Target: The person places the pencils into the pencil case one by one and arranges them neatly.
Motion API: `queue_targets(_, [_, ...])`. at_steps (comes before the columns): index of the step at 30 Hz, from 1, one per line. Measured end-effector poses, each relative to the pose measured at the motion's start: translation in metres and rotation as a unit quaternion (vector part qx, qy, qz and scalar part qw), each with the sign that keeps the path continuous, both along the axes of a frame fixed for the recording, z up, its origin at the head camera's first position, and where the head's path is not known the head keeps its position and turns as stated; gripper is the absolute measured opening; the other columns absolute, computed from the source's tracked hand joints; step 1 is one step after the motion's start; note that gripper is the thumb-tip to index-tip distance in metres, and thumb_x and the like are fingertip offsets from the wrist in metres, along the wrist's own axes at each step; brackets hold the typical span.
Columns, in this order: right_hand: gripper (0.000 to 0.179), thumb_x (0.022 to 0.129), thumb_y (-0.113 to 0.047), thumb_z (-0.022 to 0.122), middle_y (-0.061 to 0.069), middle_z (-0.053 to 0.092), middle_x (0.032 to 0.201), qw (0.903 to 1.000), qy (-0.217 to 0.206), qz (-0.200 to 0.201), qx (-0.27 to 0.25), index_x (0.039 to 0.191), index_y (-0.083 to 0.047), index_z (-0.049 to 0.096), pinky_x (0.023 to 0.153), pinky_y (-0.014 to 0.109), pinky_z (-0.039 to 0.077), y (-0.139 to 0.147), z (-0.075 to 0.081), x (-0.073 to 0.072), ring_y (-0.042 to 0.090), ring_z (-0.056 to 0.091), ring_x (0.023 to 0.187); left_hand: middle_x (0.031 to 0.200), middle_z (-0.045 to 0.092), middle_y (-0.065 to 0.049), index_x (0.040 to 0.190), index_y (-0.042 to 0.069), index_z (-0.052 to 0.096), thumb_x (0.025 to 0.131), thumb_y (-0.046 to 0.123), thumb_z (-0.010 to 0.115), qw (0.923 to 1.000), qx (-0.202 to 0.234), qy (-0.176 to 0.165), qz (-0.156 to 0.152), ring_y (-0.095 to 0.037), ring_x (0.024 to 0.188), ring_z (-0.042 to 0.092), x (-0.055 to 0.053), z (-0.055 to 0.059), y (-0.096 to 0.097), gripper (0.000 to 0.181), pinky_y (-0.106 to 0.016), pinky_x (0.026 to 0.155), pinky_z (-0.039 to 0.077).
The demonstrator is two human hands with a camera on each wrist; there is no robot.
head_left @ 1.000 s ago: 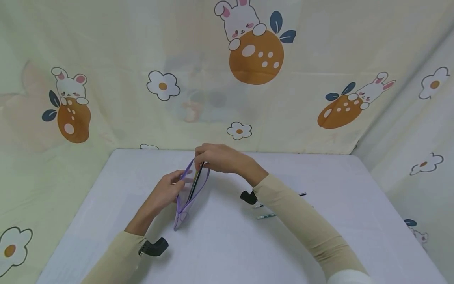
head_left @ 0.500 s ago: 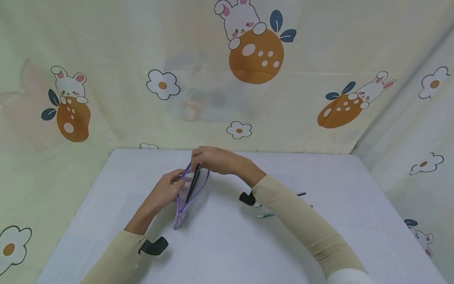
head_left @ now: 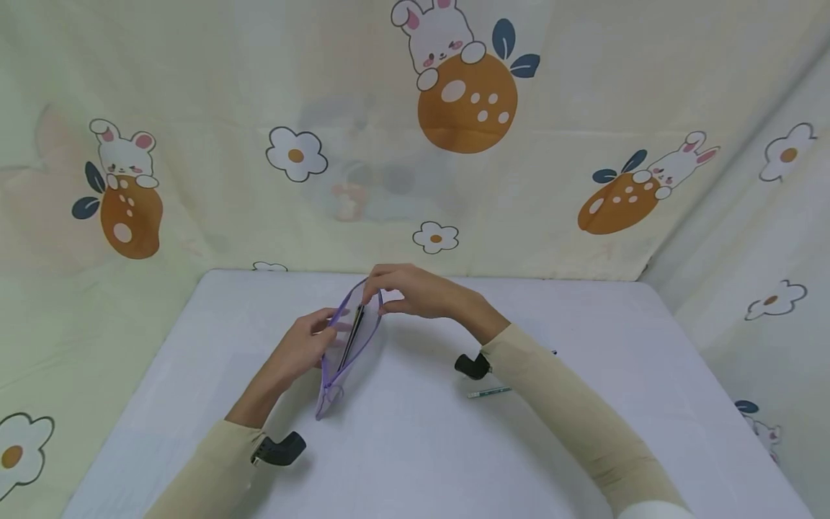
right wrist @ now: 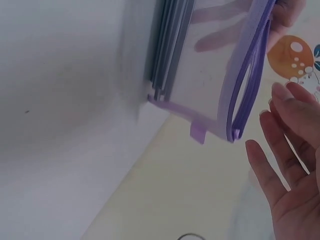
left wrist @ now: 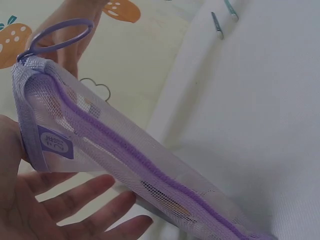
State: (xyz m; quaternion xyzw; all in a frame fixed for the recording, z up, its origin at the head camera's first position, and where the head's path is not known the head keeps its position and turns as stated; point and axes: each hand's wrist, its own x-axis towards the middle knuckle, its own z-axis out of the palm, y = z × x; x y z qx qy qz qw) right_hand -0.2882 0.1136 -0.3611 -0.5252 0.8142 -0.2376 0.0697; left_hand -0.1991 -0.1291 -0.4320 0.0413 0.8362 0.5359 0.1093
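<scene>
A see-through mesh pencil case (head_left: 328, 395) with a purple zip stands unzipped in the head view. My left hand (head_left: 300, 351) holds its left side, the fingers behind the wall; in the left wrist view these fingers (left wrist: 82, 205) are spread below the case. Several slim dark pens (right wrist: 170, 45) stand inside it, upright and close together in the right wrist view. Over the far end of the opening is my right hand (head_left: 421, 292), its fingers loosely bent. Seen from the right wrist, that hand (right wrist: 292, 185) has nothing between its fingers and is apart from the case.
A pen with a green barrel (head_left: 488, 393) lies on the white table (head_left: 415, 447), partly under the right sleeve (head_left: 577, 411) from the head's viewpoint. Two pens show in the left wrist view, one darker (left wrist: 216, 26). A printed curtain (head_left: 363, 94) hangs behind the table.
My right hand has let go of a dark pen, which now stands in the pencil case, and has shifted slightly right. The left hand stays in place.
</scene>
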Motion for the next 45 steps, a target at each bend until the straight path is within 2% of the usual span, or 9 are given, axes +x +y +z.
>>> queue_targets(5, [0.030,0.090,-0.010,0.076,-0.008,0.063,0.121,0.9995,-0.023,-0.021,0.007,0.118,-0.016,0.071,0.101,0.027,0.050,0.023,0.000,0.004,0.008,0.058,0.116,0.137,0.064,-0.016,0.147,0.014,0.052,0.104,0.020,0.046,1.0000,-0.002,0.000,-0.001,-0.037,0.118,0.066,0.001,0.001,0.000,0.044,-0.040,0.073,0.060])
queue_targets(12, [0.030,0.091,-0.008,0.075,-0.010,0.064,0.121,0.9977,-0.059,-0.034,0.004,0.118,-0.021,0.071,0.104,0.031,0.049,0.055,-0.001,0.013,0.014,0.060,0.119,0.135,0.065,-0.016,0.147,0.012,0.052,0.105,0.019,0.045,0.9999,0.005,0.011,-0.005,-0.037,0.116,0.067,0.001,-0.001,-0.001,0.043,-0.039,0.071,0.060])
queue_targets(19, [0.031,0.092,-0.011,0.074,-0.013,0.065,0.121,0.9938,-0.091,-0.063,0.015,0.119,-0.026,0.071,0.105,0.031,0.049,0.081,-0.007,0.021,0.008,0.059,0.117,0.136,0.065,-0.015,0.147,0.014,0.052,0.105,0.020,0.045,0.9999,0.000,0.011,-0.007,-0.037,0.117,0.066,0.001,-0.002,-0.002,0.043,-0.039,0.072,0.059])
queue_targets(23, [0.035,0.091,-0.010,0.076,-0.010,0.065,0.123,0.9905,-0.106,-0.085,0.016,0.121,-0.028,0.070,0.105,0.036,0.049,0.094,-0.011,0.025,0.008,0.059,0.117,0.136,0.065,-0.015,0.147,0.014,0.052,0.105,0.020,0.044,0.9999,0.001,0.010,-0.007,-0.038,0.118,0.066,0.001,-0.002,-0.003,0.043,-0.038,0.071,0.059])
queue_targets(29, [0.037,0.090,-0.012,0.077,-0.010,0.065,0.123,0.9868,-0.116,-0.112,0.019,0.122,-0.029,0.069,0.105,0.042,0.049,0.114,-0.016,0.029,0.009,0.059,0.117,0.137,0.064,-0.016,0.148,0.014,0.052,0.105,0.021,0.045,0.9999,0.009,0.007,-0.010,-0.038,0.119,0.065,0.001,-0.002,-0.004,0.043,-0.039,0.071,0.059])
queue_targets(34, [0.037,0.090,-0.011,0.077,-0.016,0.064,0.120,0.9846,-0.116,-0.128,0.025,0.121,-0.029,0.069,0.104,0.039,0.050,0.130,-0.020,0.032,0.009,0.059,0.116,0.138,0.064,-0.016,0.148,0.014,0.051,0.106,0.022,0.045,0.9998,0.015,0.005,-0.012,-0.039,0.120,0.064,0.000,-0.003,-0.004,0.044,-0.040,0.071,0.060])
queue_targets(45, [0.039,0.088,-0.008,0.078,-0.013,0.065,0.120,0.9782,-0.126,-0.163,0.027,0.120,-0.028,0.069,0.102,0.044,0.051,0.164,-0.030,0.037,0.014,0.061,0.116,0.138,0.063,-0.017,0.148,0.014,0.051,0.105,0.021,0.045,0.9999,0.013,-0.002,-0.006,-0.039,0.119,0.064,0.001,-0.003,-0.002,0.044,-0.039,0.071,0.060])
